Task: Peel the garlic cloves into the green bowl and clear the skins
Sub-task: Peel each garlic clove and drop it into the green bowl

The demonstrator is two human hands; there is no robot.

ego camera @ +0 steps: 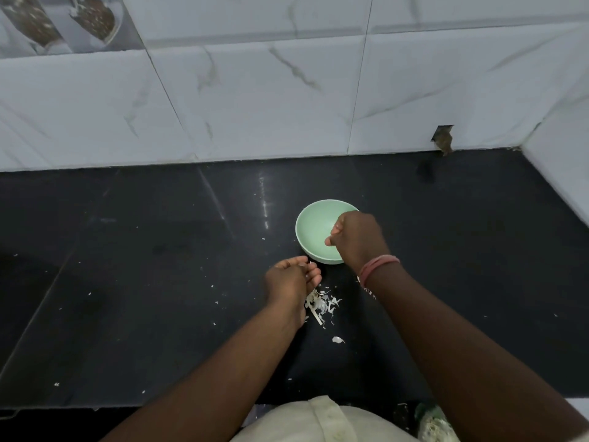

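White marble-veined tiles back a dark, glossy table [159, 250], with a small broken hole in the wall [442, 140] at its far right corner. On the table sits the green bowl [314, 229], and the right hand [358, 239] hangs over its right half, fingers curled inward; whether that grip pinches a garlic clove or nothing cannot be told, since the fingertips face away. A pink band [377, 267] circles the right wrist. The left hand [291, 280] hovers just in front and to the left of the bowl, its fingers curled, the grip seeming to pinch a tiny pale scrap at the fingertips, too small to name. A heap of papery garlic skins [322, 304] lies on the table between the two forearms, near the bowl, with one larger flake [338, 340] closer to the person and small white bits scattered around. Pale clothing [306, 422] shows at the bottom edge.
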